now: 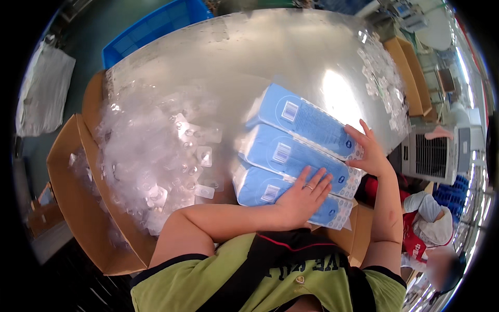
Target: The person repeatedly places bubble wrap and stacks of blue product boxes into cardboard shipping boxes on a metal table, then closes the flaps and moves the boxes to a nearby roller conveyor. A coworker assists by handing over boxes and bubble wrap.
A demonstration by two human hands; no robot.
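Head view, single frame. We have three light-blue soft packs (299,156) lying side by side on a shiny metal table (249,47), long axes running from about 10 o'clock to 4 o'clock, white ends with barcode patches toward the left.

Left hand (304,195): laid flat on the nearest pack, fingers spread, ring visible, palm pressing down. It pinches nothing; contact is by the palm and finger pads.

Right hand (370,153): at 3 o'clock of the group, fingers spread and open against the right-hand ends of the far two packs, pushing inward rather than gripping.

Surroundings: a large heap of clear plastic blister shells (156,156) at 9 o'clock of the packs, spilling toward an open cardboard box (73,192). A blue crate (150,26) sits at 11 o'clock beyond the table edge. More clear shells (382,78) lie at 1 o'clock, near another cardboard box (410,73). A second person (431,229) sits at 4 o'clock, well apart.

Judgement: we read the step in hand as squaring the three packs into one tight block. The next move calls for even pressure from both hands, so that the ends line up and no pack slides out, before any lift.
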